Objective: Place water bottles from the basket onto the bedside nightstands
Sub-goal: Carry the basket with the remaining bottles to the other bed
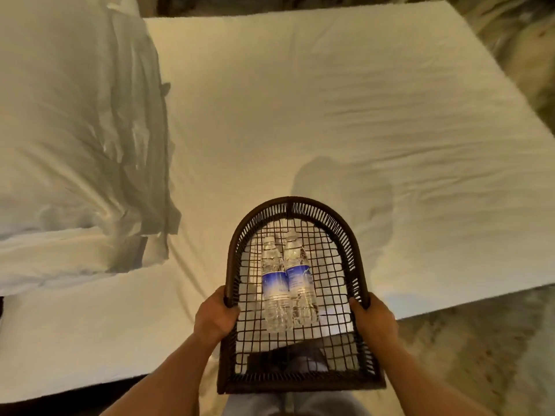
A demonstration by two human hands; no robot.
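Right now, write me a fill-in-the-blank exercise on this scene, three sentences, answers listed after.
1. The basket holds ___ water bottles, lying side by side.
2. The left hand and the right hand each grip one ___ of the basket.
3. Each bottle wears a ___ label.

Missing words: two; side; blue

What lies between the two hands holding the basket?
In the head view, the basket's mesh floor spans between the left hand and right hand, with two water bottles lying side by side on it.
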